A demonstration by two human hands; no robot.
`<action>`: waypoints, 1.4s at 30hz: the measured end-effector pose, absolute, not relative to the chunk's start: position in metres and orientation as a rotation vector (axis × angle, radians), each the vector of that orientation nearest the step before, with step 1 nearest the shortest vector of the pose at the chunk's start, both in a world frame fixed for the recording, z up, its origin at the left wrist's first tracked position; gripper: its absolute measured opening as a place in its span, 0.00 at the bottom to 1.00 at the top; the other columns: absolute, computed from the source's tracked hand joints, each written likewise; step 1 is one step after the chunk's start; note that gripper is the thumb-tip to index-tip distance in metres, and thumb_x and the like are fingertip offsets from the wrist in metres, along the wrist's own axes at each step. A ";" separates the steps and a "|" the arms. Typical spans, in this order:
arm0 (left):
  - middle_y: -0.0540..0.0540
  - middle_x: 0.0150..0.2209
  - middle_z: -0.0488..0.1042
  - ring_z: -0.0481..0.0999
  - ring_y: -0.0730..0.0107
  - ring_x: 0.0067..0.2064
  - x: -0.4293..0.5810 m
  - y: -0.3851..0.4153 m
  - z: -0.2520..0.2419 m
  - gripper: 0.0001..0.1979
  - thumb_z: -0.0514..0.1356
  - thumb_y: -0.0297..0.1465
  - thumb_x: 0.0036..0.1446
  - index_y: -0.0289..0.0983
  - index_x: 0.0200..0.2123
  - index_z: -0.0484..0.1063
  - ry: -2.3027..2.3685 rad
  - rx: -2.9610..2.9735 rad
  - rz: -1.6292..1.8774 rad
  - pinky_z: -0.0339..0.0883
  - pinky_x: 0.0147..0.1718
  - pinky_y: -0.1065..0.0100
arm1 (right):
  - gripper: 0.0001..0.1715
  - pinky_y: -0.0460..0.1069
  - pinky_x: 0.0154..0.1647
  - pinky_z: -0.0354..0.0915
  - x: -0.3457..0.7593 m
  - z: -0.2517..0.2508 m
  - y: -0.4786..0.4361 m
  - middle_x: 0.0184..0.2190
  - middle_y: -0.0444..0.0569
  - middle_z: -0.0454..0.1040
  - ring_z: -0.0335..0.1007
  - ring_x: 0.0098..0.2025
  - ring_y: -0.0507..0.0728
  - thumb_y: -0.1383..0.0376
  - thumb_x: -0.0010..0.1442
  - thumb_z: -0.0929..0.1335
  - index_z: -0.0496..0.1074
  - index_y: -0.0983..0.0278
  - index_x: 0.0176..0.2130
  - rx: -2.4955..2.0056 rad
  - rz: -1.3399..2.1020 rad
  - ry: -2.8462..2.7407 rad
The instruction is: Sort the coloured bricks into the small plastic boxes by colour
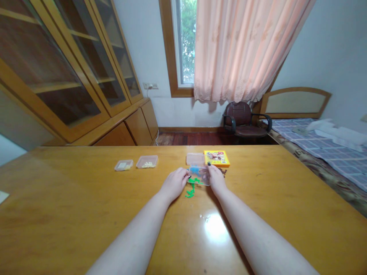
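Note:
My right hand [217, 180] grips the right end of a clear plastic box [205, 178], thumb on its near side. At the box's left edge, my left hand [175, 184] has its fingers closed on the rim. Small blue pieces [195, 170] show in or through the box; which, I cannot tell. Small green pieces [190, 193] lie on the table just below the box, and others show around its lower edge. Dark brown pieces [223, 172] lie beyond my right hand, partly hidden by it.
Behind the box are a clear lid or tray [195, 158] and a yellow picture box [217, 158]. To the left on the wooden table [86, 206] stand a container with cream pieces [147, 162] and a smaller closed container [124, 165]. A chair [242, 118] is beyond the far edge.

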State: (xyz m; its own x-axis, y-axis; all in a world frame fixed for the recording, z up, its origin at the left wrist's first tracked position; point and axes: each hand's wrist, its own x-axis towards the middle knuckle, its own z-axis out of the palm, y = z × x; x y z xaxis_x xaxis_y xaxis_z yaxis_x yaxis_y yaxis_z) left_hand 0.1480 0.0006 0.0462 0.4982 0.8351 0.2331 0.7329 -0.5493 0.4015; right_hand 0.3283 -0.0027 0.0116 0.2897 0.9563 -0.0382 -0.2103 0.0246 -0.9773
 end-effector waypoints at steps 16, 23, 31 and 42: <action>0.48 0.39 0.70 0.69 0.69 0.41 0.148 0.000 0.047 0.07 0.51 0.32 0.58 0.38 0.37 0.66 1.336 2.446 0.625 0.61 0.41 0.69 | 0.19 0.47 0.22 0.60 0.327 0.016 -0.005 0.24 0.46 0.74 0.62 0.20 0.52 0.51 0.48 0.65 0.70 0.64 0.26 -1.176 1.101 -0.836; 0.47 0.36 0.69 0.69 0.68 0.39 0.146 0.001 0.047 0.06 0.50 0.30 0.57 0.38 0.36 0.65 1.397 2.425 0.592 0.61 0.38 0.69 | 0.20 0.47 0.22 0.61 0.328 0.007 0.000 0.24 0.47 0.74 0.62 0.20 0.52 0.49 0.47 0.65 0.69 0.64 0.26 -1.157 1.112 -0.828; 0.46 0.35 0.70 0.69 0.67 0.37 0.145 0.006 0.039 0.07 0.50 0.33 0.57 0.38 0.34 0.66 1.559 2.403 0.407 0.59 0.35 0.69 | 0.19 0.48 0.23 0.61 0.329 0.006 -0.001 0.25 0.47 0.73 0.63 0.21 0.52 0.50 0.48 0.65 0.70 0.64 0.27 -1.180 1.095 -0.883; 0.46 0.35 0.70 0.70 0.68 0.36 0.143 0.009 0.034 0.06 0.54 0.32 0.55 0.38 0.33 0.67 1.647 2.392 0.330 0.59 0.32 0.71 | 0.19 0.48 0.23 0.60 0.328 0.011 -0.003 0.24 0.47 0.74 0.62 0.19 0.52 0.50 0.48 0.64 0.69 0.64 0.26 -1.182 1.102 -0.867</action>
